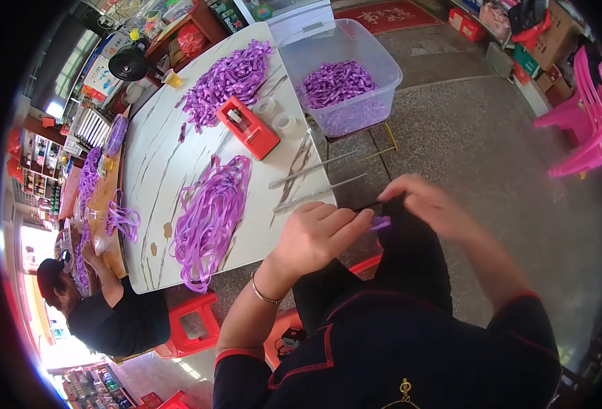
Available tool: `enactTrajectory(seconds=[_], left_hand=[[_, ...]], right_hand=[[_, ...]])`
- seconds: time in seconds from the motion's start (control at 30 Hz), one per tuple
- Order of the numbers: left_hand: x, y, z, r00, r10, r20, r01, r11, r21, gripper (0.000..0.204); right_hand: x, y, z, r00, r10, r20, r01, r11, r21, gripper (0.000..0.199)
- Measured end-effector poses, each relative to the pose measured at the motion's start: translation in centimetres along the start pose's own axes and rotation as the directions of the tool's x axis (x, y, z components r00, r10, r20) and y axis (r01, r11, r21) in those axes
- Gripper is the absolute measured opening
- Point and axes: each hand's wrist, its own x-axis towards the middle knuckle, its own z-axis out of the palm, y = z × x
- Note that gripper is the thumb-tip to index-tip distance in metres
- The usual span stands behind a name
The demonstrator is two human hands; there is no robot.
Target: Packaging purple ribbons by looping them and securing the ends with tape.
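My left hand [318, 235] is closed in front of my lap, thumb and forefinger pinching a small purple ribbon [380, 223]. Just right of it hovers my right hand [431, 204], fingers bent toward the ribbon and partly smeared by motion; whether it grips anything is unclear. Beyond my left hand, two thin metal rods [312, 170] stick out over the table's edge. A loose heap of long purple ribbon loops [212, 211] lies on the marbled white table [152, 160]. Farther back are a red tape dispenser [248, 128] and a pile of short folded purple ribbons [229, 80].
A clear plastic bin [372, 51] holding folded ribbons stands on a stand against the table's right side. Clear tape rolls [285, 123] lie by the dispenser. Another person [113, 310] works at the left. Red stools [193, 326] and a pink chair [587, 116] stand around.
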Motion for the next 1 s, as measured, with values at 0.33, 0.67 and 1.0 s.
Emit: enactTrajectory(seconds=[0.33, 0.67, 1.0], left_hand=[[0.0, -0.6, 0.6, 0.929, -0.352, 0.114, 0.366, 0.824, -0.432, 0.013], [-2.3, -3.7, 4.9, 0.591, -0.586, 0.555, 0.709, 0.049, -0.703, 0.019], [-2.3, -9.6, 7.0, 0.666, -0.746, -0.013, 0.634, 0.576, -0.516, 0.016]], right_hand=[[1.6, 1.0, 0.2, 0.8, 0.232, 0.552, -0.435, 0.859, 0.269, 0.026], [0.6, 3.6, 1.0, 0.907, 0.403, 0.12, -0.417, 0.898, 0.14, 0.014], [6.3, 11.9, 3.8, 0.967, 0.197, -0.162, -0.153, 0.956, 0.249, 0.017]])
